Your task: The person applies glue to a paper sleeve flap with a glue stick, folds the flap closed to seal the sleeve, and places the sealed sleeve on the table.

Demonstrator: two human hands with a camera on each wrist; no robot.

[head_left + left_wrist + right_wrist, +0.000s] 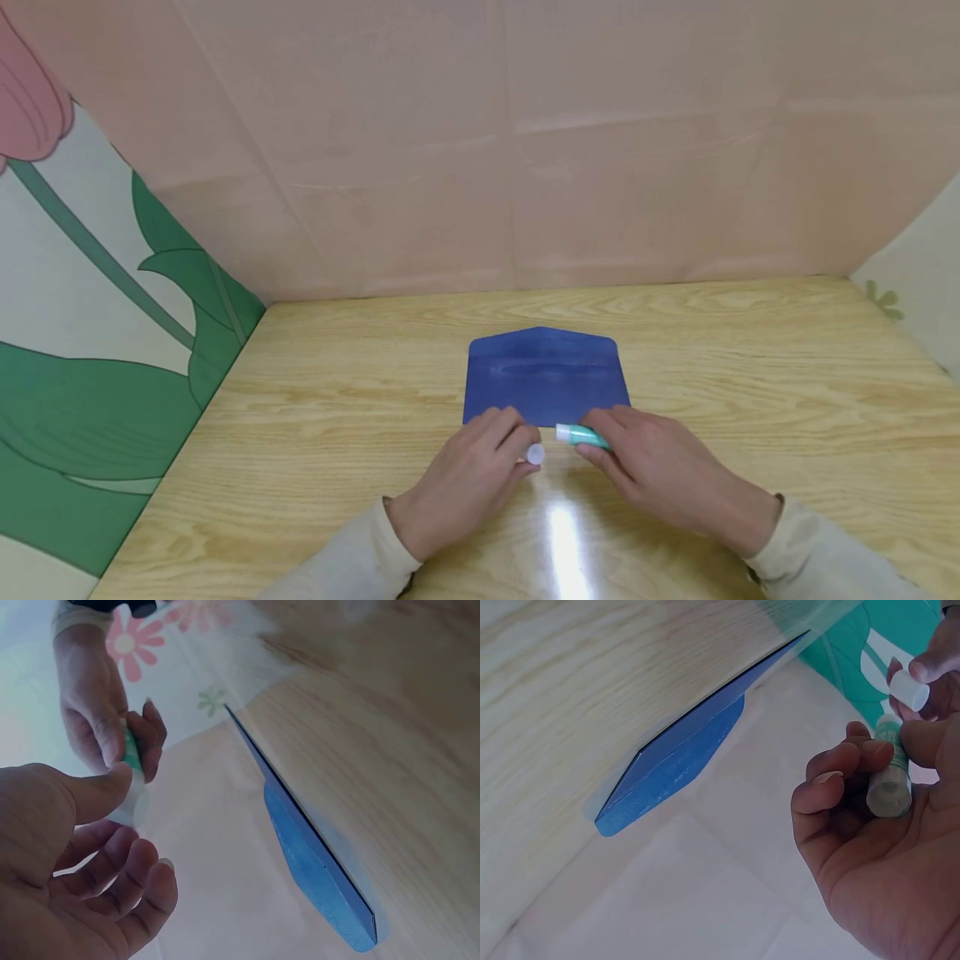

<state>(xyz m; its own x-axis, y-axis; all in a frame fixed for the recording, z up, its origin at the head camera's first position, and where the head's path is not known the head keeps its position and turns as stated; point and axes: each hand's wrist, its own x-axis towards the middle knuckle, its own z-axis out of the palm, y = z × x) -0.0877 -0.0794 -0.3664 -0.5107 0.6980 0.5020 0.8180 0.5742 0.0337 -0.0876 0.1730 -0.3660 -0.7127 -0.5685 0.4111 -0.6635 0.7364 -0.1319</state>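
Note:
A green glue stick (588,437) with a white end lies in my right hand (660,467), gripped between thumb and curled fingers; the right wrist view shows its tube (890,769) pointing toward the other hand. My left hand (472,479) pinches a white cap (535,454), seen from its round end; in the right wrist view the cap (910,691) is apart from the stick. A blue envelope (546,383) with its flap unfolded lies flat on the table just beyond both hands.
The wooden table (337,375) meets a pinkish covering (450,167) at its back edge. A wall with green leaf and pink flower pictures (97,417) stands at the left, and a pale wall (930,275) at the right.

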